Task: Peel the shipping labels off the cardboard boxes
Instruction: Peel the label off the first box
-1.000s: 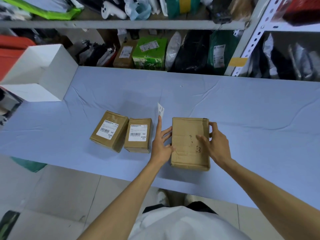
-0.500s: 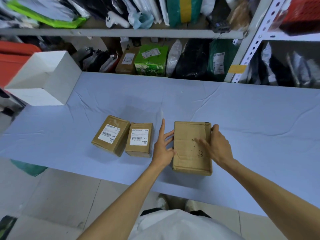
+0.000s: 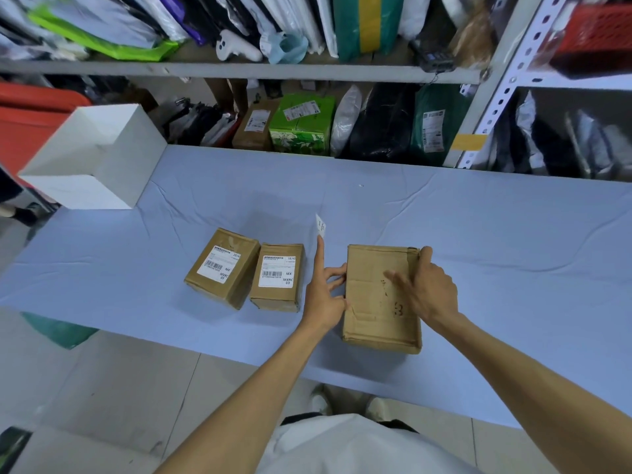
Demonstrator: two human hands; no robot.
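Note:
A large cardboard box (image 3: 371,302) with no label on its top lies on the blue-covered table (image 3: 496,241). My right hand (image 3: 429,289) rests on its top, thumb hooked over the far right corner. My left hand (image 3: 323,292) touches the box's left side with fingers spread. A small white label scrap (image 3: 320,226) sticks to its raised index fingertip. To the left sit two smaller boxes side by side, the left box (image 3: 222,266) and the middle box (image 3: 277,277), each with a white shipping label on top.
An open white box (image 3: 99,159) stands at the table's far left. Metal shelving (image 3: 239,71) packed with parcels and bags runs behind the table. The table's near edge is close to my body.
Both hands stay at the large box. My right thumb has slid up to the box's far right corner. The label scrap remains on my left index fingertip.

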